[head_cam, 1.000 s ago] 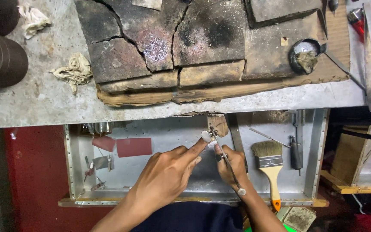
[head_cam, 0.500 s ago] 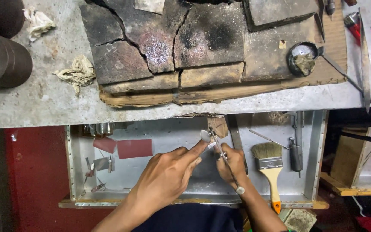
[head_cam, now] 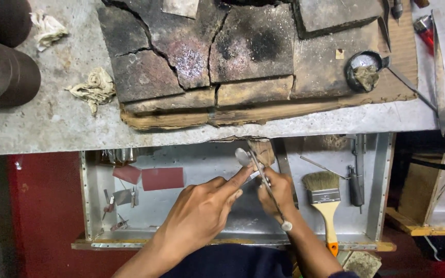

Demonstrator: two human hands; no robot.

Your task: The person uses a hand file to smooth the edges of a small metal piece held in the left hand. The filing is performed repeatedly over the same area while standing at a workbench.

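My left hand [head_cam: 202, 211] pinches the small silver piece [head_cam: 241, 155] against the wooden peg [head_cam: 261, 151] | my right hand [head_cam: 279, 193] grips the thin file [head_cam: 270, 191] | piece has slid a bit up and left since a moment ago, so filing goes on | brush [head_cam: 324, 198] lies in the drawer [head_cam: 382, 175] under the counter [head_cam: 52, 123].

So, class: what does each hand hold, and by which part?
Left hand pinches a small silvery oval piece by its lower edge; right hand grips a thin metal tool mid-shaft.
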